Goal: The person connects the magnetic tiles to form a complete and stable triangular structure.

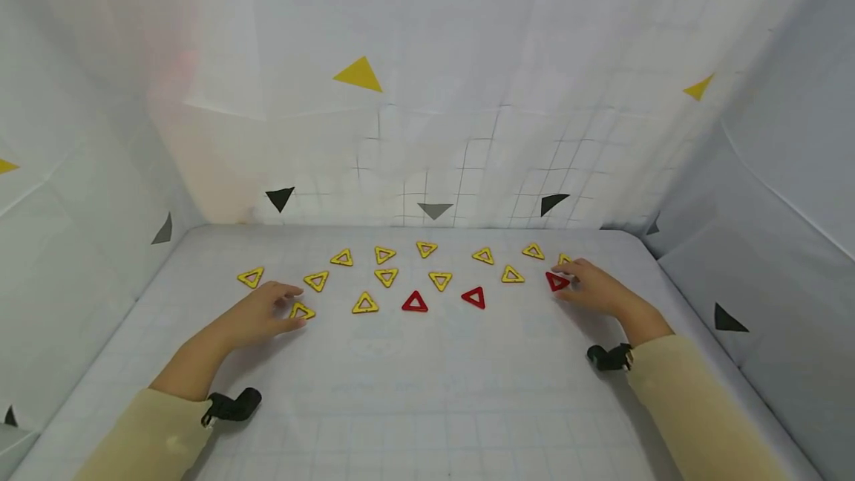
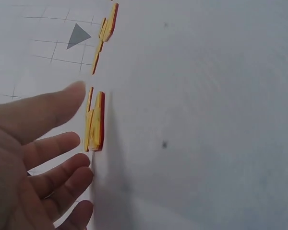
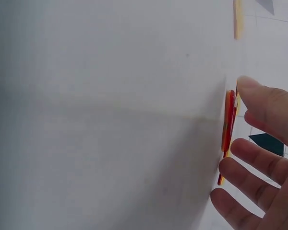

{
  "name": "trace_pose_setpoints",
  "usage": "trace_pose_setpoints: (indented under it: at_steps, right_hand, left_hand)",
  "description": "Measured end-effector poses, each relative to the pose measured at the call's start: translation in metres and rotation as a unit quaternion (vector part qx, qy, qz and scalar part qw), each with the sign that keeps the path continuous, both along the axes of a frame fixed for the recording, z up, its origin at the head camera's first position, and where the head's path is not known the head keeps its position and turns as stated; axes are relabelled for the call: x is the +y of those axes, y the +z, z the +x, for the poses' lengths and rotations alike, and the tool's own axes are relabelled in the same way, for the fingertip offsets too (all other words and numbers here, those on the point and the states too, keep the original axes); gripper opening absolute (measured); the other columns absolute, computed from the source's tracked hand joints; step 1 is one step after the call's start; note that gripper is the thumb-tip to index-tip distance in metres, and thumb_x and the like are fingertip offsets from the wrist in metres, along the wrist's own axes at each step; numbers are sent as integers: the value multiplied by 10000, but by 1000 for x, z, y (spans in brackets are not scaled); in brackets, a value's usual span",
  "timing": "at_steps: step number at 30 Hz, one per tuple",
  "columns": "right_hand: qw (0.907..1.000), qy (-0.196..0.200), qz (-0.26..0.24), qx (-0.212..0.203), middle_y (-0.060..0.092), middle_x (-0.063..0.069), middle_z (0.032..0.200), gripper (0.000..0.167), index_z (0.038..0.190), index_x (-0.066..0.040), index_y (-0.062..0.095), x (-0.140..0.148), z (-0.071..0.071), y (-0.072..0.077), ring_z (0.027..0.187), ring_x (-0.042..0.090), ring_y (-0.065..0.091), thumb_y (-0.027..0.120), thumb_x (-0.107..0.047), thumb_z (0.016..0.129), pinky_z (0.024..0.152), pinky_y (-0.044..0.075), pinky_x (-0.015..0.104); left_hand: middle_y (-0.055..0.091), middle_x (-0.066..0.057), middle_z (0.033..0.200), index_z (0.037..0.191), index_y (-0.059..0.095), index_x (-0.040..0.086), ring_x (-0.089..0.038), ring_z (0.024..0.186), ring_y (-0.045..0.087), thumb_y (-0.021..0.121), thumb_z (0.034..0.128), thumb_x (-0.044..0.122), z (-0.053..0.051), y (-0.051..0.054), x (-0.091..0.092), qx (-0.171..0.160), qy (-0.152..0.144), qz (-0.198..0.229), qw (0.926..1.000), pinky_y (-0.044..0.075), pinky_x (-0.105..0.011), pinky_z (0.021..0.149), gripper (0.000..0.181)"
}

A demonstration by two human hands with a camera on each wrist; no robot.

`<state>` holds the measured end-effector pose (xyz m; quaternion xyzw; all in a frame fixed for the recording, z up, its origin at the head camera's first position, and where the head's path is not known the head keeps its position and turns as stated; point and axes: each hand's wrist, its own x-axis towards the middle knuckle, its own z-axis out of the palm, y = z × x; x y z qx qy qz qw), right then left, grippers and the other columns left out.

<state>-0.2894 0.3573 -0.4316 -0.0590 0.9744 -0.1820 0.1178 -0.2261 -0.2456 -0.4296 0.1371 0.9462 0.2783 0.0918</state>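
Flat triangular rings lie on the white table, several yellow and a few red. My left hand [image 1: 257,316] is over the left side, its thumb and fingers apart around a yellow triangle [image 1: 302,311]. In the left wrist view the fingers are loosely bent, and yellow triangles with red undersides [image 2: 97,122] lie beyond them. On the right, my right hand [image 1: 591,288] has its thumb and fingers spread about a red triangle [image 1: 557,282]. A yellow triangle [image 1: 565,259] beside it is partly hidden by the fingers. Whether either hand touches its triangle cannot be told.
Between the hands lie two more red triangles [image 1: 415,302] [image 1: 473,298] and yellow ones such as a near triangle [image 1: 364,303]. Another yellow triangle [image 1: 251,277] lies far left. White sheet walls [image 1: 427,162] with coloured triangle markings enclose the table.
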Motion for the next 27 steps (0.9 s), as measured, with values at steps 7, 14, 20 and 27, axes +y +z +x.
trace_pose_setpoints:
  at_steps: [7, 14, 20, 27]
  right_hand:
    - [10000, -9, -49, 84, 540, 229, 1250, 570, 1396, -29, 545, 0, -8, -3, 1106, 365, 516, 752, -242, 909, 932, 474, 532]
    - [10000, 42, -32, 36, 561, 215, 1218, 523, 1363, -50, 578, 0, -12, -4, 1090, 359, 522, 756, -228, 905, 917, 479, 524]
    - [9998, 48, -158, -70, 589, 203, 1161, 478, 1322, -31, 593, 3, -15, -3, 1035, 341, 539, 760, -182, 900, 892, 501, 491]
    - [9989, 107, -359, -282, 613, 165, 1094, 451, 1254, -38, 594, 8, -15, -6, 993, 317, 558, 777, -231, 890, 872, 503, 475]
  left_hand:
    - [572, -166, 1238, 1244, 620, 13, -355, 1171, 535, 804, 857, 338, -9, -7, -3, 35, -13, 8, 10000, 404, -550, 1029, 538]
    - [590, -134, 1203, 1172, 647, 50, -329, 1158, 549, 802, 866, 254, -12, -8, -1, -167, 112, 11, 9998, 412, -535, 1024, 399]
    - [600, -78, 1113, 1161, 645, 61, -253, 1041, 549, 808, 857, 207, -8, -6, 3, -397, 33, 209, 9990, 449, -476, 945, 374]
    - [599, -28, 1030, 1131, 643, 80, -199, 965, 558, 813, 849, 175, -5, -8, 8, -494, -115, 311, 9982, 468, -407, 881, 343]
